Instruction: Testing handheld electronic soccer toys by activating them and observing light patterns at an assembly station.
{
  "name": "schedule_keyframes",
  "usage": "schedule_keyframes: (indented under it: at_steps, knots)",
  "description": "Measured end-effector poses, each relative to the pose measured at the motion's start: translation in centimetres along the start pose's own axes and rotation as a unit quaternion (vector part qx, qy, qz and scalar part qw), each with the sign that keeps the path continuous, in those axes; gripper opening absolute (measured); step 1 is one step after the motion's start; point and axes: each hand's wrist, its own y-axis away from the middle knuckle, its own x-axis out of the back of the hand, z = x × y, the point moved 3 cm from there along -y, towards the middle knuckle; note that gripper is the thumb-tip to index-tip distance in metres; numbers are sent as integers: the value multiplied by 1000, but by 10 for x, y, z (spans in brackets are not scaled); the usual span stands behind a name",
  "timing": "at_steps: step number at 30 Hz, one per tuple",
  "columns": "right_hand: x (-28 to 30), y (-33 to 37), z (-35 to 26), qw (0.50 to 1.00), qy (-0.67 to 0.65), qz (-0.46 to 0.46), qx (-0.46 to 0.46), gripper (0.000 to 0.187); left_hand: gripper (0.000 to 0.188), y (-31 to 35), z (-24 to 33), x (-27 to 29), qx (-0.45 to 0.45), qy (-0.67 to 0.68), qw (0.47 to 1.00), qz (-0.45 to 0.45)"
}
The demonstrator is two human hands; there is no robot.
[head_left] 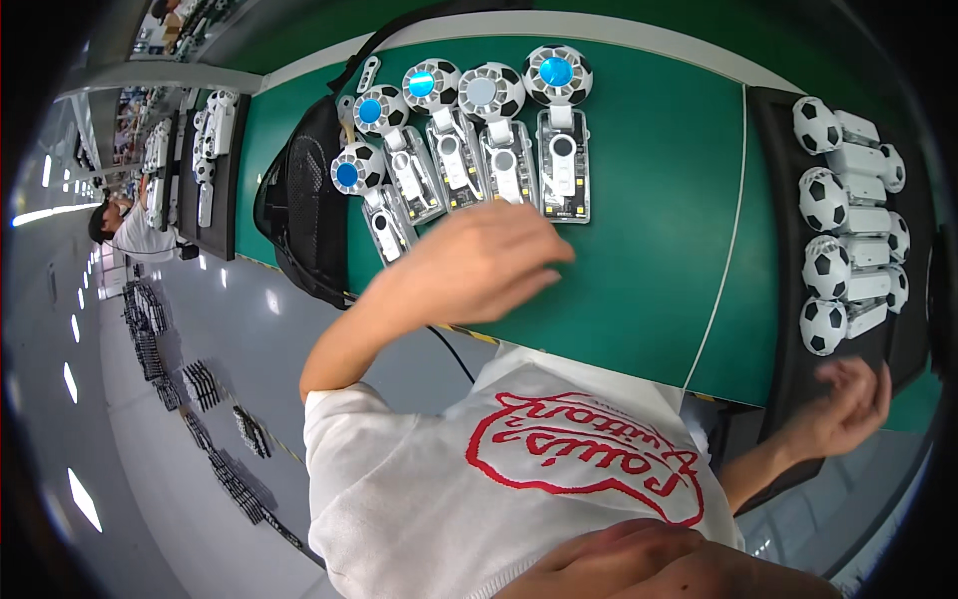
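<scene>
five clear fan units (504,172) with football-patterned heads lie in a row on the green worktop (649,250). the left hand (479,262) rests flat and open, palm down, just below them, gripping nothing. four white football-headed units (848,240) sit on a black tray (773,250) at the right; the right hand (848,404) hovers below, fingers loosely curled, empty.

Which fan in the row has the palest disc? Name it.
The fourth fan from the left: its centre disc is pale grey-white, while the other four discs are vivid blue.
</scene>
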Motion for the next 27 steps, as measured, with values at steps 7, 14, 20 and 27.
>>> schedule_keyframes:
  at_steps: [7,14,20,27]
  knots:
    - [-180,53,-63,871,-90,-451,-173,39,41,3,-48,38,54,-245,965,-69]
    - [-245,48,-63,851,40,-501,-153,36,36,-14,-69,38,4,-141,987,-75]
    - [-253,44,-59,834,9,-515,-199,37,26,-12,-76,28,-1,-106,994,-10]
    - [-256,43,-63,817,-33,-512,-262,37,24,-9,-78,26,-3,-119,993,4]
